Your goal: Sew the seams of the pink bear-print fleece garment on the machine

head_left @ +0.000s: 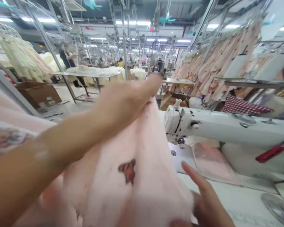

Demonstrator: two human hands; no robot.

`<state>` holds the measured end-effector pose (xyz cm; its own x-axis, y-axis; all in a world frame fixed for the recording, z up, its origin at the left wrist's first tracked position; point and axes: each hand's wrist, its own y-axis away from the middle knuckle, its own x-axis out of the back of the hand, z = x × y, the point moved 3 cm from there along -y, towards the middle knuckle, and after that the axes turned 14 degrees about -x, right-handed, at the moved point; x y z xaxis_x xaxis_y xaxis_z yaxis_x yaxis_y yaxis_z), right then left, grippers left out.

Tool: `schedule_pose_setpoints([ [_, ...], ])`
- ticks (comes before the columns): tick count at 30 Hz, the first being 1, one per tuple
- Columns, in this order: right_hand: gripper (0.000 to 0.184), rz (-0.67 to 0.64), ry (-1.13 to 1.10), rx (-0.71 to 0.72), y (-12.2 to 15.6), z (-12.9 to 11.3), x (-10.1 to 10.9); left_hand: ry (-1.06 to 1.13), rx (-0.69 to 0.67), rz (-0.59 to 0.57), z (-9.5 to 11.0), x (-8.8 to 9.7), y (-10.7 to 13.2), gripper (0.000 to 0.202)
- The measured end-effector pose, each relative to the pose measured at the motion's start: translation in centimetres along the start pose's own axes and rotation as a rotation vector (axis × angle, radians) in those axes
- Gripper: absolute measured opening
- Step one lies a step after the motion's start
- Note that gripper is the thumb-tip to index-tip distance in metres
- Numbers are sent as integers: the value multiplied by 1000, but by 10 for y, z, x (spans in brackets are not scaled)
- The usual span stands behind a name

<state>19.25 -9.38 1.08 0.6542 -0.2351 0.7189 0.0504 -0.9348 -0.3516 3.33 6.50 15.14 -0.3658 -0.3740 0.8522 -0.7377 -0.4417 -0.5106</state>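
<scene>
My left hand is raised in front of me, closed on the upper end of a pale pink fabric garment. The soft cloth hangs down from it, with a small reddish-brown printed or sewn figure on its front. Low on the right, my right hand is at the cloth's lower edge. Its uppermost finger is stretched out, while the others bend around the fabric, partly hidden. Just beyond the cloth stands a white sewing machine, its needle plate beside the garment. Motion blurs the left hand.
Pink fabric lies on the machine bed, and more pink cloth with a print is at the left. Red-handled snips are at the machine arm. Thread cones stand right. Hanging pink garments, a cardboard box and people appear beyond.
</scene>
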Motion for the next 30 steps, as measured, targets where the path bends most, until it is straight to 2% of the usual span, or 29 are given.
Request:
schedule_pose_setpoints([
  [2, 64, 4, 42, -98, 7, 30, -4, -72, 20, -124, -8, -44, -14, 20],
  [4, 39, -1, 139, -127, 12, 59, -7, -49, 4, -193, -8, -90, -14, 20],
  [7, 12, -91, 225, -119, 17, 84, -12, 102, -136, -326, 9, -145, 7, 14],
  [9, 12, -145, 261, -89, 16, 87, -19, 226, -256, -414, 24, -167, 24, 12],
  [11, 20, -173, 293, -48, 11, 84, -28, 309, -328, -470, 33, -177, 36, 13],
  [14, 28, -187, 342, -55, -2, 81, -43, 373, -353, -504, 35, -179, 41, 8],
  [19, 18, -143, 373, -59, -10, 76, -52, 428, -276, -503, 27, -175, 36, 5],
  [24, 30, -60, 357, 220, -6, 56, -64, 450, -236, -473, 29, -191, 42, 10],
  [25, 30, -75, 340, 241, -6, 53, -68, 454, -231, -465, 30, -194, 44, 10],
  [27, 21, -109, 231, 193, -9, 48, -70, 461, -220, -450, 31, -199, 47, 10],
  [30, 19, -104, -4, 116, -16, 44, -62, 481, -221, -437, 33, -199, 50, 10],
])
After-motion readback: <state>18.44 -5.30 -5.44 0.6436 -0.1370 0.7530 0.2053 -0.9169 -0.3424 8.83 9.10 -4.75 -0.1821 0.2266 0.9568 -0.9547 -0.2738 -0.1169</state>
